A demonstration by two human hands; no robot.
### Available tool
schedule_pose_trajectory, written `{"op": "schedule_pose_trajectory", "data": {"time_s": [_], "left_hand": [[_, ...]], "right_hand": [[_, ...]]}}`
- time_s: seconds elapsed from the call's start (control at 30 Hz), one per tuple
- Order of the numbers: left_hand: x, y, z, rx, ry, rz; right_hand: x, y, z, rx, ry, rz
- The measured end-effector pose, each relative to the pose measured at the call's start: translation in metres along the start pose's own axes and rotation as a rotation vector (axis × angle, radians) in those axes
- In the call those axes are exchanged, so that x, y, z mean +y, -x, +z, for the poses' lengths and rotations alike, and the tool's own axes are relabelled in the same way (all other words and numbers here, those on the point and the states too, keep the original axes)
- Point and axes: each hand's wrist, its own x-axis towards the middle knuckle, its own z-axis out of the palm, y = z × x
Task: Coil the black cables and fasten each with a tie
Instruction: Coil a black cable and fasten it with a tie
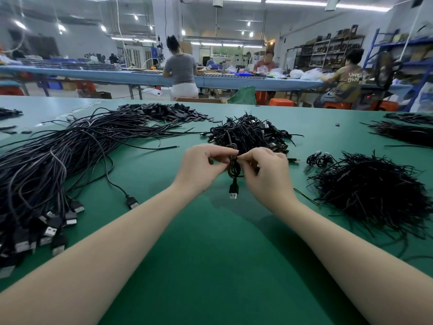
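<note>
Both bare forearms reach forward from the lower corners and converge near the middle, held a little above the green counter (210, 266). The left hand (201, 166) is turned with its back outward, wrist slightly bent, its thumb and forefinger pinched together at the top of a small coiled cable (234, 171). The right hand (264, 172) mirrors it just beside, fingers (248, 156) curled and pinching the same coil from the other side.
</note>
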Motion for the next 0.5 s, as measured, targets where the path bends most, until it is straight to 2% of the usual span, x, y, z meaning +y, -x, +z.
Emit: {"op": "schedule_pose_trajectory", "data": {"time_s": [0.1,0.23,0.3,0.37,0.5], "left_hand": [[-0.005,0.000,-0.003,0.007,-0.063,0.090],[-0.006,0.001,-0.001,-0.068,0.107,-0.049],[0.001,0.003,0.006,-0.041,0.271,-0.203],[0.008,0.003,0.014,-0.046,0.463,-0.424],[0.018,-0.002,0.008,-0.140,0.985,-0.948]], "right_hand": [[-0.005,0.001,0.003,0.003,-0.071,0.007],[-0.001,0.001,0.001,0.023,-0.025,0.017],[-0.003,0.000,0.000,0.042,0.030,0.020],[-0.005,0.000,-0.001,0.083,0.105,-0.062],[0.000,-0.003,-0.005,0.192,0.462,-0.431]]}}
